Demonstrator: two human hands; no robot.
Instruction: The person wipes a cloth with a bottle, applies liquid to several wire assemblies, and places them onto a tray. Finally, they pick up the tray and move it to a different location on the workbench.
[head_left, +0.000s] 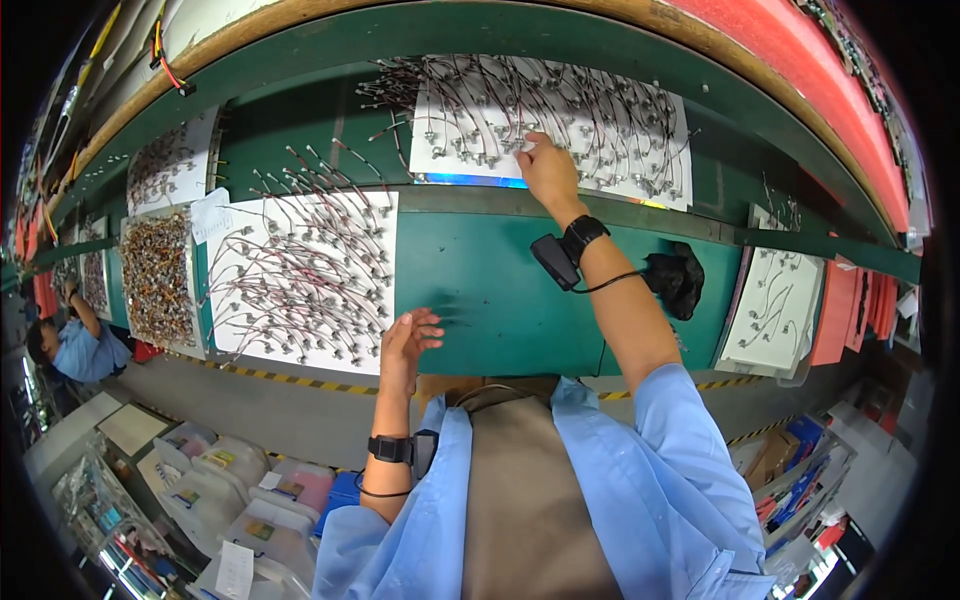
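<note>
Two black wrist devices [570, 258] sit strapped to our forearms, just beyond the blue sleeves [665, 400]. Our left hand [400, 348] hangs over the near part of the green counter [520, 330], fingers loosely curled and released. Just left of it we have a white sheet [250, 212] crowded with wired parts [310, 285], small metal pieces on thin red and dark leads, some of which stick out past the sheet's far edge. Left of that sheet stands a tray of loose components [158, 280], brown and silvery, with a paper slip [210, 214] at the corner between them.

On our right, a black bundle [682, 280] rests on the counter near our forearm, and a thin cable runs toward it from the right wrist device. Beyond the bundle, a pale sheet [740, 345] carries a few more leads, beside red sheets [835, 310].

Farther off, past a narrow ledge [450, 202], our right hand [550, 172] reaches down to the far sheet [428, 108], among the far wired parts [505, 115] spread across it. Its fingers are bent together at one of these; we cannot tell whether they grasp it. Well off to our left, another person [85, 350] stretches an arm forward.
</note>
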